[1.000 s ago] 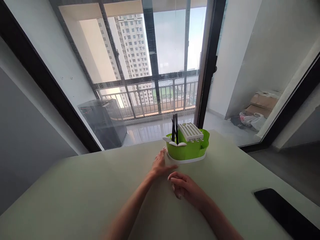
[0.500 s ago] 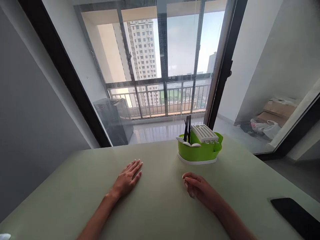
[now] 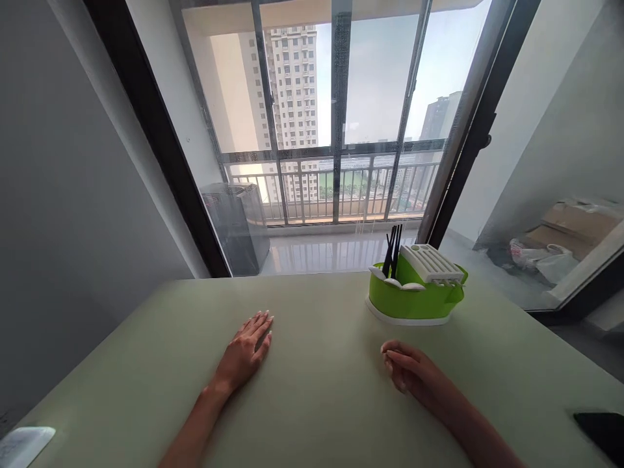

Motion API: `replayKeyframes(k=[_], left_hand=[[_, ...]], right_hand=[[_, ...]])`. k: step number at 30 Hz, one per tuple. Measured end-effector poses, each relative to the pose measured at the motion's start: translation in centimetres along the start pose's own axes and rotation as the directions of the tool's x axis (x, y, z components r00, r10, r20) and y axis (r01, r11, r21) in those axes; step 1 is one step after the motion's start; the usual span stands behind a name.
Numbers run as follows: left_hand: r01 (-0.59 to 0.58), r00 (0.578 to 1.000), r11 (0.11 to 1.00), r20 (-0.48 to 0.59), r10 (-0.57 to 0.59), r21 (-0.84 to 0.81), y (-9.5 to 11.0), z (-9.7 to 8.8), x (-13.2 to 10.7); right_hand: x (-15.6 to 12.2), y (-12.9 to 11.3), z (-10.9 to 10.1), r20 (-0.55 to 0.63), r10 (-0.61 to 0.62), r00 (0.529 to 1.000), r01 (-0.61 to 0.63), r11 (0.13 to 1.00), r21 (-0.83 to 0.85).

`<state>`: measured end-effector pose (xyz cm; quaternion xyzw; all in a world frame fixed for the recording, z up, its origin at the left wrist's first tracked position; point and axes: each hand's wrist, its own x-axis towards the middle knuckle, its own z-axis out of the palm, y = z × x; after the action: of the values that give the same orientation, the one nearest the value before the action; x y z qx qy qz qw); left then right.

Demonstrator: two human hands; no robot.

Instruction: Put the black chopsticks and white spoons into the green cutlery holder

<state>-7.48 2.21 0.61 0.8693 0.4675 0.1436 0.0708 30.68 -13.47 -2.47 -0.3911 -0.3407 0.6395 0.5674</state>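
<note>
My left hand (image 3: 245,351) lies palm down on the pale green table (image 3: 312,403), its fingers stretched forward and nothing in its grasp. My right hand (image 3: 409,370) rests on its side on the table, fingers loosely curled in toward the thumb; nothing shows in it. Just beyond the right hand stands a green cutlery caddy (image 3: 409,304) with a white base. Black chopsticks (image 3: 394,250) stick up from its left part, in front of which sit white rounded pieces, perhaps spoon ends. A white slotted rack (image 3: 431,263) forms its right side.
A black flat object (image 3: 602,429) lies at the right edge, cut off by the frame. At the lower left is a white flat item (image 3: 26,445), partly in view. Past the table are a glass door frame (image 3: 461,162), a grey appliance (image 3: 238,227) and cardboard with bags (image 3: 560,240).
The view has turned left, so the caddy and black object appear farther right and more of the white item shows. Both hands keep the same pose.
</note>
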Motion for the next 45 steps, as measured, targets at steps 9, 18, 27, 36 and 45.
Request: replayKeyframes(k=[9,18,27,36,45], left_hand=[[0.012,1.0,1.0,-0.006,-0.012,-0.025,0.6,-0.2,-0.6],[-0.138,0.988,0.978,-0.085,0.127,-0.154,3.5,-1.5,-2.7],[-0.124,0.948,0.963,-0.316,0.043,-0.239,3.1,-1.3,-2.7],[-0.136,0.926,0.944,-0.377,0.013,-0.302,2.6,-0.7,-2.6],[-0.106,0.944,0.923,-0.328,-0.024,-0.371,2.5,-0.6,-2.3]], right_hand=[[-0.4,0.0,0.2,-0.018,0.017,1.0,-0.018,1.0,-0.018],[0.0,0.6,0.2,-0.033,0.02,0.999,-0.02,1.0,-0.012],[0.4,1.1,0.1,-0.027,0.053,0.998,-0.052,0.999,0.016],[0.8,2.3,-1.0,-0.079,0.109,0.991,-0.111,0.994,-0.024],[0.5,1.8,-0.5,-0.088,0.084,0.993,-0.088,0.995,-0.045]])
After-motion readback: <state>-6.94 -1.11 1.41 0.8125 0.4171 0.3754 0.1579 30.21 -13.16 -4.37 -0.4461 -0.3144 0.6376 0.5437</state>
